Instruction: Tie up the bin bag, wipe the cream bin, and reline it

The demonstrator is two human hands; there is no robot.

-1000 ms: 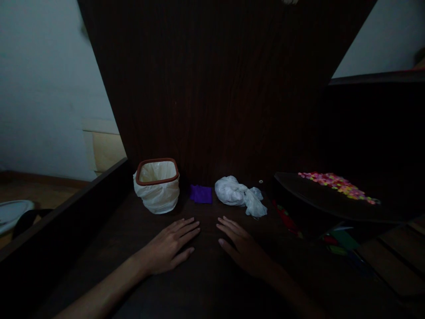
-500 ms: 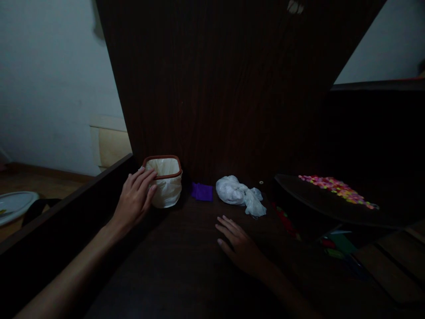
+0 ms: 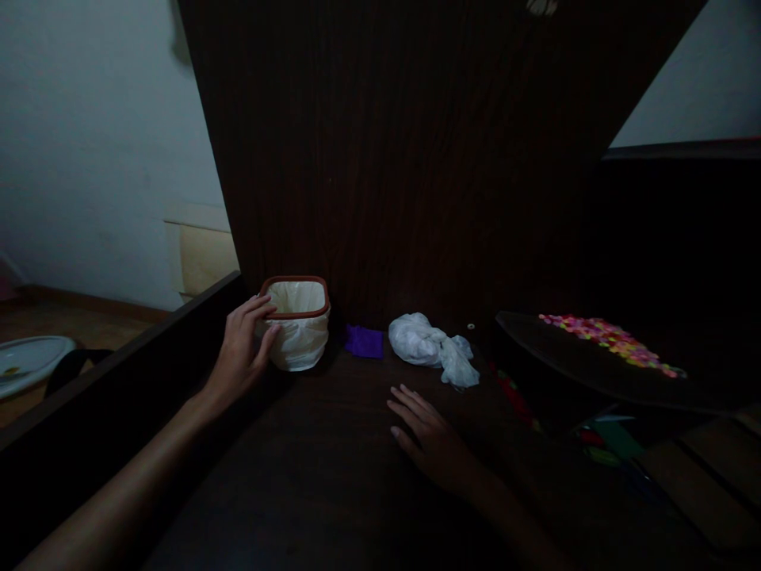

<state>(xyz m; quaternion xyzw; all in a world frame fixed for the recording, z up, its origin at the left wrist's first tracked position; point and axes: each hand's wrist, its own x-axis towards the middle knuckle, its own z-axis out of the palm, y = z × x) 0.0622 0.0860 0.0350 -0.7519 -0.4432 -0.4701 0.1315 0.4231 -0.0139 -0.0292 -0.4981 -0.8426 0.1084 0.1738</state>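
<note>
A small trash bin with a brown rim and a white bag lining stands upright at the back left of the dark wooden surface. My left hand is at its left front corner, fingers by the rim and thumb apart, lower against the bag. These fingers are spread rather than wrapped round it. A folded purple cloth-like piece lies right of the bin. Beside that is a knotted white plastic bag, its contents hidden. In front of the bag, my right hand rests palm down, open and holding nothing.
A tall dark wood panel rises behind, and a low dark side board runs along the left. On the right, a dark curved shelf carries a colourful beaded strand. Red and green items lie below it, in shadow.
My left hand's fingers have bent slightly and shifted at the bin's rim. The whole view has moved a little; the right hand keeps its place in front of the knotted bag.
</note>
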